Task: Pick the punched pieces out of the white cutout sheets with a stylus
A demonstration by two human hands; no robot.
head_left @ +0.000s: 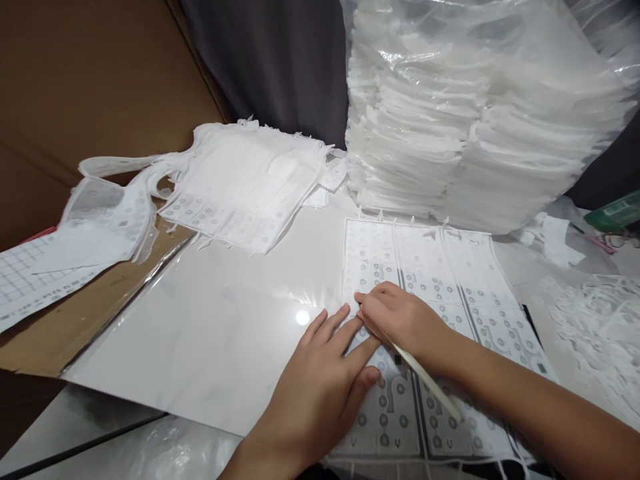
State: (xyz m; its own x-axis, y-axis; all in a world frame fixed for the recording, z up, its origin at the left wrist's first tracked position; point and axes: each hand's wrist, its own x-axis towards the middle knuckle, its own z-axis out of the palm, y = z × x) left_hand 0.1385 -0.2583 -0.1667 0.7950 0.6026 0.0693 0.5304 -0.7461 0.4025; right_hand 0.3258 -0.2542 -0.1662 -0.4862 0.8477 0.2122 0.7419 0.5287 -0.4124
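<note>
A white printed sheet (430,267), marked with grey rings and dark dividing lines, lies flat on the work surface. My left hand (325,377) rests palm down at the sheet's left edge, its fingers spread, partly on the sheet and partly on the glossy board. Close to its fingertips, my right hand (400,317) is closed in a pinch at the same edge. A thin pale strip (430,387) trails from under my right hand towards me, its end blurred. The pinched fingertips hide where the strip meets the sheet.
Left of the sheet is a glossy whitish board (210,333). Behind it sit stacked printed sheets (250,180), with loose cut pieces (110,220) beside them. A tall plastic-wrapped stack (450,133) stands at the back. Tangled white strips (605,333) lie at right.
</note>
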